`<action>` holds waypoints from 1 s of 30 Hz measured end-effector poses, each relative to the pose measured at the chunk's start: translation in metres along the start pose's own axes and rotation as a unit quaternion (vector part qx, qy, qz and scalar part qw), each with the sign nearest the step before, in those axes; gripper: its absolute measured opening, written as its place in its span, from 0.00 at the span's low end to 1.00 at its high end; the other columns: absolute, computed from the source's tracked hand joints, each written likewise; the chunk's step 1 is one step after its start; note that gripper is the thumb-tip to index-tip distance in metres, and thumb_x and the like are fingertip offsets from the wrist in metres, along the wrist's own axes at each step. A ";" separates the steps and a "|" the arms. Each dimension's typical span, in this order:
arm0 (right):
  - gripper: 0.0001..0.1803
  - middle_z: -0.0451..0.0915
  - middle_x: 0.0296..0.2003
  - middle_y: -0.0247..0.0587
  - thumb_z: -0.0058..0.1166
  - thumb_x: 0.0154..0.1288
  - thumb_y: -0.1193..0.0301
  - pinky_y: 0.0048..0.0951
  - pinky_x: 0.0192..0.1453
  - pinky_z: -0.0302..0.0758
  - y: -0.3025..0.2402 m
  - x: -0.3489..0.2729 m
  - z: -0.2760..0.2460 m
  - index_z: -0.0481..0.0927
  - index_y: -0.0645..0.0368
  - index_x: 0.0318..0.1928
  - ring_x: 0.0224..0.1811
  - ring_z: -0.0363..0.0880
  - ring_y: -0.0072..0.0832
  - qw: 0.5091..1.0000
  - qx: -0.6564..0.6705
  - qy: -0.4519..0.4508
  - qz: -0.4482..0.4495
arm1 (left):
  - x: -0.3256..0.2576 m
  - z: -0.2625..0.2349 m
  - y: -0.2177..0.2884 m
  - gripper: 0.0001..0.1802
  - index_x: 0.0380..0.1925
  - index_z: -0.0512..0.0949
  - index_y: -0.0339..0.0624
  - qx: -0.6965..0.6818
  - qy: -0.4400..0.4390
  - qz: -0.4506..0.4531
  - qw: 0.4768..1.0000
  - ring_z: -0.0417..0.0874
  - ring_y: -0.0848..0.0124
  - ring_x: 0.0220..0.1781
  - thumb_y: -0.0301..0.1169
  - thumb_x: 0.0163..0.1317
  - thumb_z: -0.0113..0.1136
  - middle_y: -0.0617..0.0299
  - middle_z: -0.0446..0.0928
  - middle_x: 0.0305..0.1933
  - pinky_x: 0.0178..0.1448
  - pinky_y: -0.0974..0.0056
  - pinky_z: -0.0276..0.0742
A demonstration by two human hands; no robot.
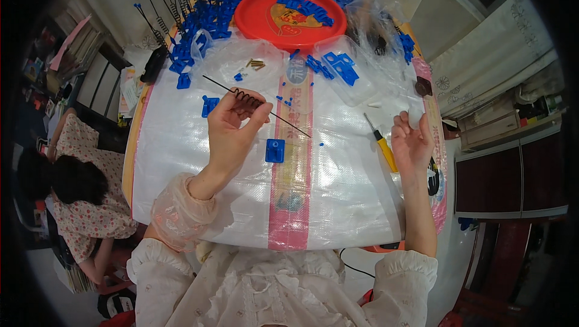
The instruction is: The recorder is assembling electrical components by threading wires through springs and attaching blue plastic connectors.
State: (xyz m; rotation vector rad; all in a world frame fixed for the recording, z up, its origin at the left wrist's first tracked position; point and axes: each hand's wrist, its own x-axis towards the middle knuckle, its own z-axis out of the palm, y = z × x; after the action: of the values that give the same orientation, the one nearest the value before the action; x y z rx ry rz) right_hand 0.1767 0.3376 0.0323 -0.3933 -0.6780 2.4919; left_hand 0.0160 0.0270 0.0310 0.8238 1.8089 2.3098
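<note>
While your left hand [233,128] pinches a black coiled rod [246,98] above the white-covered table [344,206], your right hand [411,141] grips a small white piece [415,116]; one blue base [275,154] near the rod's right end; one yellow-handled screwdriver [385,152] beside your right hand.

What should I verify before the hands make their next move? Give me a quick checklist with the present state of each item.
1. Left hand grips the black coiled rod: ok, held between thumb and fingers.
2. Rod clear of the square blue block: ok, they are apart.
3. Blue block lying on the white sheet: ok.
4. Right hand free: not ok, a small white object is in its fingers.
5. White object identified: cannot tell, the fingers partly hide it.
6. Yellow-handled screwdriver set down: ok, on the sheet beside the right hand.
</note>
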 end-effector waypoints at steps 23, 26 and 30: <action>0.19 0.87 0.50 0.44 0.61 0.72 0.69 0.30 0.67 0.69 -0.016 0.018 -0.017 0.73 0.60 0.58 0.54 0.81 0.26 0.890 -0.411 -0.076 -0.182 | 0.050 0.045 0.080 0.12 0.34 0.77 0.33 0.275 -0.187 0.164 0.929 0.83 0.71 0.27 0.28 0.61 0.72 0.58 0.82 0.28 0.34 0.68 0.79; 0.16 0.87 0.49 0.43 0.60 0.72 0.70 0.28 0.63 0.71 -0.020 0.020 -0.018 0.73 0.59 0.56 0.52 0.81 0.23 0.868 -0.455 -0.049 -0.193 | 0.055 0.048 0.085 0.11 0.38 0.80 0.33 0.303 -0.212 0.126 0.921 0.84 0.75 0.31 0.26 0.61 0.72 0.60 0.83 0.30 0.39 0.70 0.81; 0.16 0.88 0.50 0.42 0.59 0.73 0.69 0.29 0.64 0.68 -0.020 0.019 -0.016 0.73 0.57 0.56 0.50 0.80 0.22 0.832 -0.519 0.000 -0.198 | 0.057 0.057 0.085 0.11 0.36 0.79 0.32 0.300 -0.217 0.126 0.920 0.83 0.75 0.30 0.27 0.61 0.72 0.60 0.83 0.29 0.37 0.70 0.80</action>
State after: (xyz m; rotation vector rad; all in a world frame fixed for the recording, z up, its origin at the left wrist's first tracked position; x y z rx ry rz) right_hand 0.1755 0.3693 0.0276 -0.5424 -1.8747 1.5329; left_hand 0.0150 0.0737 0.1385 1.5819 2.2954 1.4688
